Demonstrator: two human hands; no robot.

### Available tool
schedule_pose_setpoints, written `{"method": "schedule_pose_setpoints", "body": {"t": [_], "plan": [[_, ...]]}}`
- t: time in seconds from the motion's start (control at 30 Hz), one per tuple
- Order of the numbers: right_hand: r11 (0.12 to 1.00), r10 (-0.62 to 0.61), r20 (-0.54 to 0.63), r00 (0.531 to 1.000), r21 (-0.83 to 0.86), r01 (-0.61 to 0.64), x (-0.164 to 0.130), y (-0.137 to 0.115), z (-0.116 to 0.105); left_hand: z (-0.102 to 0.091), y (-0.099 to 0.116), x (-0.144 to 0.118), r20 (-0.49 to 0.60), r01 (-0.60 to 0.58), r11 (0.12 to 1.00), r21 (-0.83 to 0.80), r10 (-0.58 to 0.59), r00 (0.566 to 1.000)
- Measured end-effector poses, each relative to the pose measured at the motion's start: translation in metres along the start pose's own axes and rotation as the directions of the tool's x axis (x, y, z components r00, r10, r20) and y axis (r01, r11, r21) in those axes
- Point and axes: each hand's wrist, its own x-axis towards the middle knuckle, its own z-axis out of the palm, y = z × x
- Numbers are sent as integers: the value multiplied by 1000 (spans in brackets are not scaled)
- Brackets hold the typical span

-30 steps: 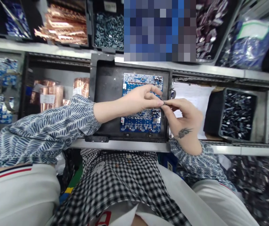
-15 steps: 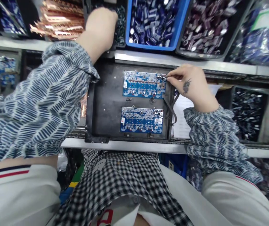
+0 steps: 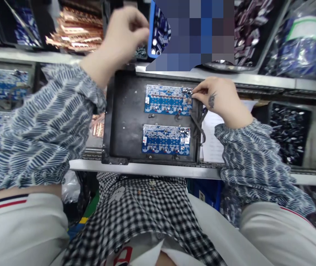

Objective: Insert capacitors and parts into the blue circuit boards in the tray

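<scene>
Pinching at upper board (image 3: 167,99), far right in tray (image 3: 126,122), right hand (image 3: 215,95) could knock components (image 3: 186,91) by slipping; left hand (image 3: 127,31), loosely curled beyond tray, might drop anything held; can't tell either grip's contents.

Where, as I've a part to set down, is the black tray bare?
Bare: a patch between the tray's left wall and the two blue boards. The gap between boards is narrower, with studs. Crowded: right end, with straps and the right hand.
</scene>
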Motion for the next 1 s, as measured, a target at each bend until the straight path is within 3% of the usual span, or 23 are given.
{"method": "schedule_pose_setpoints", "body": {"t": [0.1,0.23,0.33,0.43,0.6,0.7,0.77,0.83,0.9,0.93,0.97,1.0], "plan": [[995,-5,-125,992,101,18,-16,-27,-11,35,13,-51,139,135,972,-192,-109,984],[952,-22,-233,972,292,91,-47,-80,-19,63,21,-105,282,397,860,-321,-313,907],[935,-86,-289,953,308,178,-65,-107,-11,70,22,-128,321,512,744,-429,-404,857],[937,-99,-367,925,278,211,-76,-116,-1,73,21,-141,338,566,649,-509,-454,824],[897,-65,-364,929,386,214,-84,-117,4,73,18,-157,375,602,600,-527,-471,798],[846,-23,-351,936,493,206,-86,-116,8,74,10,-169,375,556,679,-479,-414,829],[832,-25,-345,938,513,211,-89,-115,10,72,1,-173,403,482,779,-400,-323,856],[844,-62,-341,938,483,231,-97,-112,10,59,-6,-165,447,323,915,-242,-190,874],[887,-95,-362,927,392,244,-107,-107,7,29,-11,-140,384,37,998,42,-50,922],[912,-94,-385,918,337,234,-113,-103,6,8,-13,-121,311,-102,970,219,29,950],[933,-80,-408,910,291,212,-119,-99,5,-16,-14,-101,167,-182,883,433,120,979],[948,-62,-428,902,257,187,-125,-94,6,-43,-16,-80,41,-168,752,638,185,982]]}}
